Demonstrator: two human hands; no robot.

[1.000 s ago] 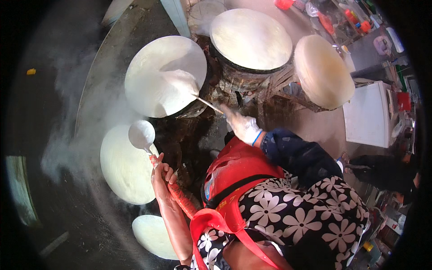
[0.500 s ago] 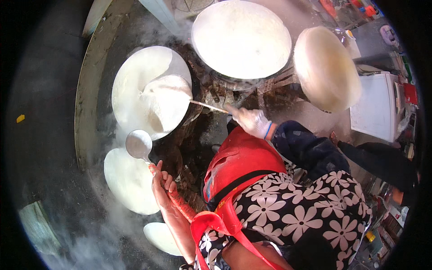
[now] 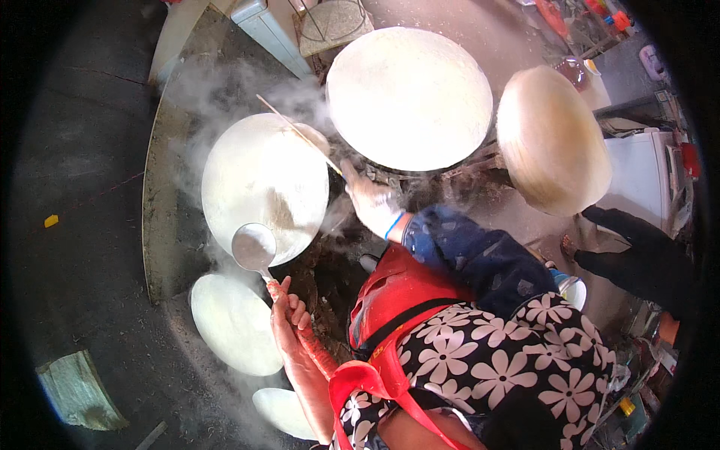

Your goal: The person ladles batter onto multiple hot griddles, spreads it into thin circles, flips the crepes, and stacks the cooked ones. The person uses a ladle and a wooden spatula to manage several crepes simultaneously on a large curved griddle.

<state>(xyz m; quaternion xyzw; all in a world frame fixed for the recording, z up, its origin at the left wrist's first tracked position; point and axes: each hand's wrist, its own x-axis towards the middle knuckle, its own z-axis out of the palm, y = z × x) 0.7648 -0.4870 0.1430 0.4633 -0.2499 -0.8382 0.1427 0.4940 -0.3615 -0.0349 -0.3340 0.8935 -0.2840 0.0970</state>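
My left hand [image 3: 291, 315] grips the red-wrapped handle of a metal ladle [image 3: 250, 244], whose bowl hangs over the lower edge of the middle-left round griddle [image 3: 234, 172]. My right hand [image 3: 366, 196], in a whitish glove, holds a thin pale stick [image 3: 298, 133] slanting across that griddle's upper right. White sheets of batter cover this griddle, the upper one [image 3: 409, 94] and the lower-left one [image 3: 232, 322]; another pale round [image 3: 281, 409] shows below. Right of the upper griddle sits a tan, thick-looking round stack [image 3: 551, 135]. Steam drifts about the griddles.
Another person's dark-clothed legs [image 3: 630, 255] are at the right, beside a white appliance [image 3: 637, 180]. A bucket [image 3: 568, 289] stands near my right side. A pale sheet [image 3: 79, 386] lies on the dark floor at lower left. Cluttered shelving [image 3: 600, 22] runs along the upper right.
My right hand has moved left and the stick now points up-left. The folded white sheet on the middle-left griddle now looks flattened. The view has shifted; the ladle stays in my left hand.
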